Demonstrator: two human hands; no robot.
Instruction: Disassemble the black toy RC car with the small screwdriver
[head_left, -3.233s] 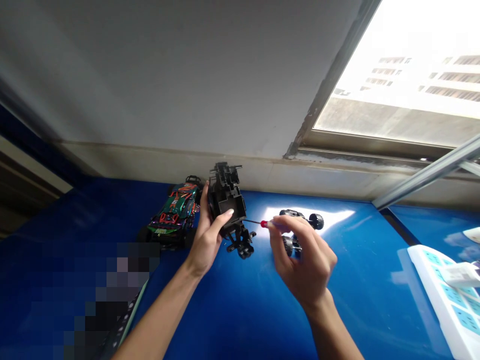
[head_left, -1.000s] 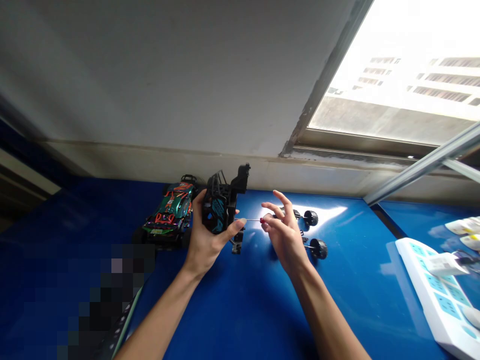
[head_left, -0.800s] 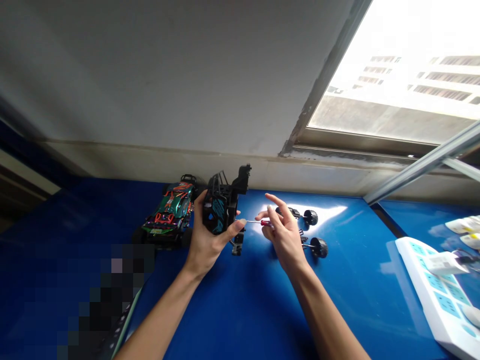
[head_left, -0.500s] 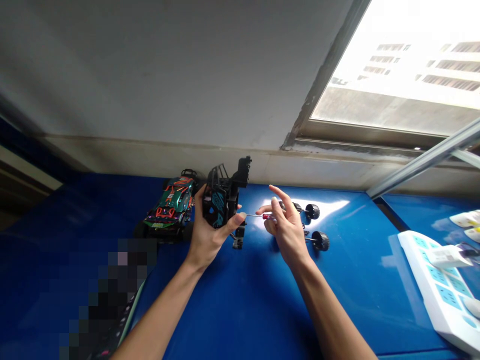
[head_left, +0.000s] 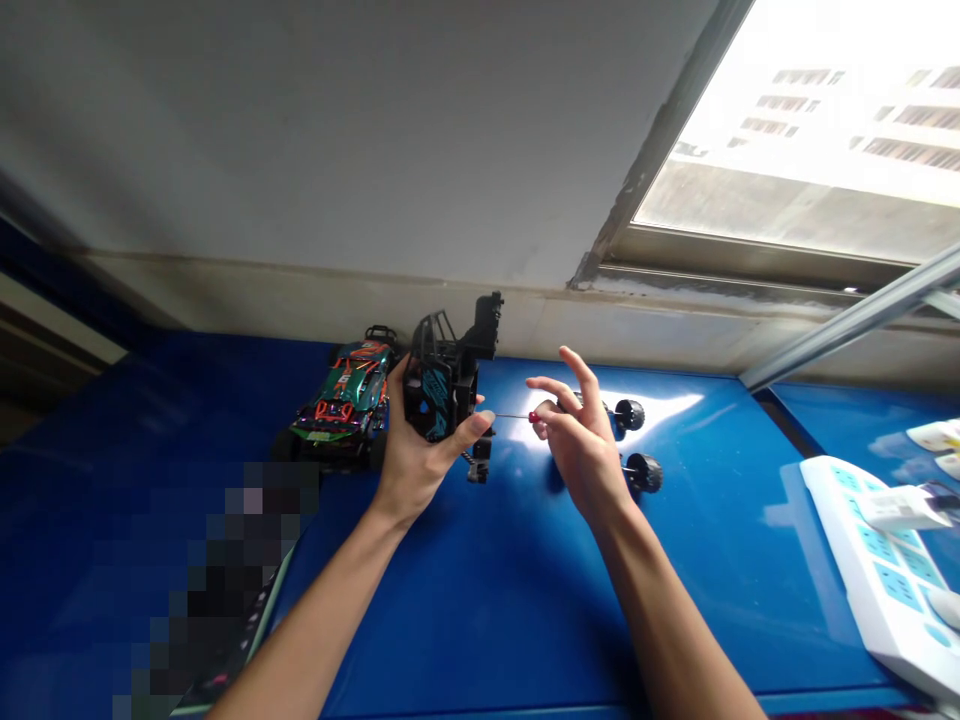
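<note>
My left hand (head_left: 416, 465) is closed around a black toy car body (head_left: 441, 385) with blue markings, tipped on its side above the table. In my right hand (head_left: 581, 440) is a screwdriver (head_left: 514, 416) with a red handle, pinched between thumb and fingers while other fingers stretch upward. Its thin shaft points left at the underside of the car body, beside my left thumb; whether the tip touches a screw is hidden. Behind my right hand lies a wheeled chassis part (head_left: 628, 415), partly covered by the hand, with black wheels showing.
A green and orange toy car (head_left: 349, 395) stands on the blue table (head_left: 480, 600) left of my left hand. At the right is a white power strip (head_left: 862, 560) with plugs in it. A metal bar (head_left: 840, 320) slants near the window, and a wall runs along the back edge.
My right hand's fingers have shifted on the screwdriver handle, and the outer fingers have spread more. The camera view has shifted slightly; the left hand still holds the car body.
</note>
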